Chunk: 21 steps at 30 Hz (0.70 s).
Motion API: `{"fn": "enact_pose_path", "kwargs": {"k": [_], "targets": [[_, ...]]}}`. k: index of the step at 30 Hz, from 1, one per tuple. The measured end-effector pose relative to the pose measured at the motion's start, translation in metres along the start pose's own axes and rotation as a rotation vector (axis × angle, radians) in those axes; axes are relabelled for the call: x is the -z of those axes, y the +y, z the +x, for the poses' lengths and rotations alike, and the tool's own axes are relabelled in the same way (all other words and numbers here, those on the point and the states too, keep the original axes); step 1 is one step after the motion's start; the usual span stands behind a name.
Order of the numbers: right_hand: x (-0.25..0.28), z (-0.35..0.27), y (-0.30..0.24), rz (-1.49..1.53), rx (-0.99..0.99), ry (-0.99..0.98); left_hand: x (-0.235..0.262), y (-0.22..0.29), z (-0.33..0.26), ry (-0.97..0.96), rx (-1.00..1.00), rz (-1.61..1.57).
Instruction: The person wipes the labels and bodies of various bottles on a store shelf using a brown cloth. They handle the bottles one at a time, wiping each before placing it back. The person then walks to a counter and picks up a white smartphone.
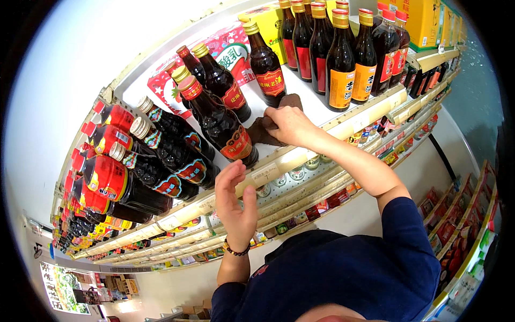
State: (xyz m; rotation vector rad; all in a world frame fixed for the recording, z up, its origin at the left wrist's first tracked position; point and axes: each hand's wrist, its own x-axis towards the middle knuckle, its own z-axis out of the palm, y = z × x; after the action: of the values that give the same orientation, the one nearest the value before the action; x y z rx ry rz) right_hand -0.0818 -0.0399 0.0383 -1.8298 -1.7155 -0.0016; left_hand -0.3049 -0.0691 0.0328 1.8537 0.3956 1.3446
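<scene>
My right hand [294,126] is closed on a dark brown cloth [263,133] and presses it to the white top shelf [214,155]. Just behind the cloth stands a dark glass bottle [268,75] with a gold cap and a red label. My left hand [236,199] is raised at the shelf's front edge, thumb and fingers apart, holding nothing. Nearest to its fingertips is a dark bottle [222,126] with a pinkish-red cap and a red label; I cannot tell whether they touch it.
Bottles with orange labels [341,80] crowd the right side. Slim dark bottles [171,155] and red-labelled plastic bottles [104,177] fill the left. Behind are a pink carton [230,45] and a yellow carton [266,27]. Lower shelves hold jars [296,173] and packets.
</scene>
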Motion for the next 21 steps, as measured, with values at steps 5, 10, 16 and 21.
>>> {"fn": "enact_pose_path", "kwargs": {"k": [5,10,16,21], "targets": [[0.010,0.005,0.012,0.425,-0.052,0.024,0.006,0.004,0.004,0.041,-0.040,0.035],[0.051,-0.010,0.007,0.753,0.110,0.204,0.011,0.007,0.017,0.069,-0.078,0.083],[0.132,-0.029,0.004,0.979,0.253,0.267,0.021,0.042,0.069,0.048,-0.333,0.258],[0.179,-0.019,0.003,1.043,0.204,0.155,0.012,0.097,0.160,-0.039,-0.505,0.570]]}}
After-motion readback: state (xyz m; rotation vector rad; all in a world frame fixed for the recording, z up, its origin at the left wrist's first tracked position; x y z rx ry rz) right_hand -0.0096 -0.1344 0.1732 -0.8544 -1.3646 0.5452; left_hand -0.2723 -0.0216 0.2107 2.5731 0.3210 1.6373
